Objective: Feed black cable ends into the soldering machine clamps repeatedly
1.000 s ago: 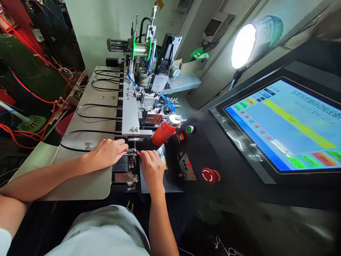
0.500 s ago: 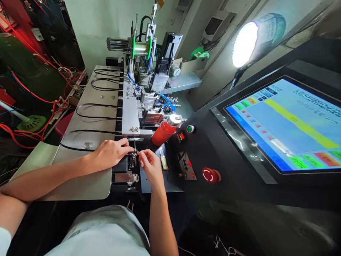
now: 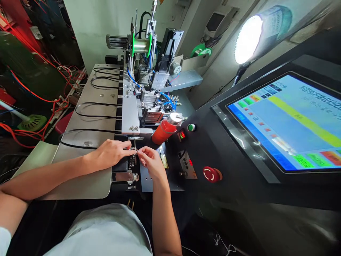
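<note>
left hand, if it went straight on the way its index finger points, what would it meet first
The left hand would probably meet the right hand at its fingertips. Depth is unclear, so the small metal fixture by the left index finger might come first.

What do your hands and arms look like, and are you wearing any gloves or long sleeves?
My left hand and right hand are bare: no gloves, rings or watch show. Both forearms are uncovered. A white fabric sleeve ends above my left elbow; my right sleeve is out of view.
</note>
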A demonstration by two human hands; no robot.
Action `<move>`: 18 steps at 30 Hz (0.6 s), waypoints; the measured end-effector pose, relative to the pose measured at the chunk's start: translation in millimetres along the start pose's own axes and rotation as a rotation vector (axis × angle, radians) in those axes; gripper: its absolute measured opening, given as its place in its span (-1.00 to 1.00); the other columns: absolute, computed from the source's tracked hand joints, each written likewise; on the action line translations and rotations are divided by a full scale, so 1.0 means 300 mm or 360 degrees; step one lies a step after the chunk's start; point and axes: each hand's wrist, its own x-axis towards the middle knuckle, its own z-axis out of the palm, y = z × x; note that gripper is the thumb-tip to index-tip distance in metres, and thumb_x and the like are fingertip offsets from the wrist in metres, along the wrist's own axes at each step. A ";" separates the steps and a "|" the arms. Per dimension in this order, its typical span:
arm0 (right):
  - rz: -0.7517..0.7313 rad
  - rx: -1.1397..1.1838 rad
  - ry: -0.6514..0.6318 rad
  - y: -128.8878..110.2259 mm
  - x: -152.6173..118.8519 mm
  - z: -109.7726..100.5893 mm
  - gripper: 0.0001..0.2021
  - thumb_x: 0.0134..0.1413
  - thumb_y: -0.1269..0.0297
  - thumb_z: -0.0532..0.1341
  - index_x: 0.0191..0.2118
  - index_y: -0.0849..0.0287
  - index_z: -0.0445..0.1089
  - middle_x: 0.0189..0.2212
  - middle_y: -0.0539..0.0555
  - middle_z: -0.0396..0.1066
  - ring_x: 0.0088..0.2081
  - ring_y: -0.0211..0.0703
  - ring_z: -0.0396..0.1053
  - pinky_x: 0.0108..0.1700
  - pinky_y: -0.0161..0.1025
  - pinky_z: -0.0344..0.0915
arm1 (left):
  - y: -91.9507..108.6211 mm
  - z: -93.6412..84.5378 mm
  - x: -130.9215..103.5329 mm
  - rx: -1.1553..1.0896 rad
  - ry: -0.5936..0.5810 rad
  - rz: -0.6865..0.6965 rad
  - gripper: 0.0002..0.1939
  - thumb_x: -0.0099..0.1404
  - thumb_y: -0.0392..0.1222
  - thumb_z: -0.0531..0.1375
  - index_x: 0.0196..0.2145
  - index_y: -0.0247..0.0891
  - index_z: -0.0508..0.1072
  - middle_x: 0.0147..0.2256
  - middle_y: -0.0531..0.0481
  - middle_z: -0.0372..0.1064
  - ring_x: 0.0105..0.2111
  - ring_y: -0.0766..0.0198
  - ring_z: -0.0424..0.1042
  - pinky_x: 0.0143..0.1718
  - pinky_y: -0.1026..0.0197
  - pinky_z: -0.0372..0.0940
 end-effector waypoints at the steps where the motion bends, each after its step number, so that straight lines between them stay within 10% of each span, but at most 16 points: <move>1: 0.0006 0.0012 -0.0011 -0.001 0.004 -0.001 -0.75 -0.14 0.13 0.30 -0.53 0.17 0.28 -0.72 -0.17 0.10 -0.65 -0.41 -0.05 -0.61 -0.38 -0.16 | 0.002 -0.002 0.002 0.0021 -0.0005 0.0027 -0.53 0.35 -0.44 0.00 0.10 0.00 0.36 -0.09 0.06 0.41 -0.36 0.34 0.45 -0.45 0.32 0.21; 10: -0.0020 -0.0071 -0.0047 0.000 0.008 -0.015 -0.77 -0.11 0.14 0.27 -0.51 0.16 0.27 -0.70 -0.17 0.10 -0.65 -0.41 -0.05 -0.61 -0.38 -0.15 | 0.020 0.004 0.008 -0.0011 0.0044 0.0100 -0.61 0.35 -0.45 0.00 0.03 -0.19 0.42 -0.11 -0.04 0.44 -0.35 0.31 0.44 -0.42 0.27 0.23; 18: -0.0265 -0.0403 0.0145 0.042 0.011 -0.018 -0.64 0.13 -0.06 0.09 -0.48 0.13 0.24 -0.62 -0.11 0.11 -0.58 -0.33 0.03 -0.55 -0.33 -0.05 | -0.040 -0.037 -0.020 -0.0457 0.0026 -0.0292 -0.79 0.42 -0.18 0.03 -0.14 -0.25 0.43 -0.19 -0.01 0.43 -0.35 0.28 0.46 -0.37 0.27 0.21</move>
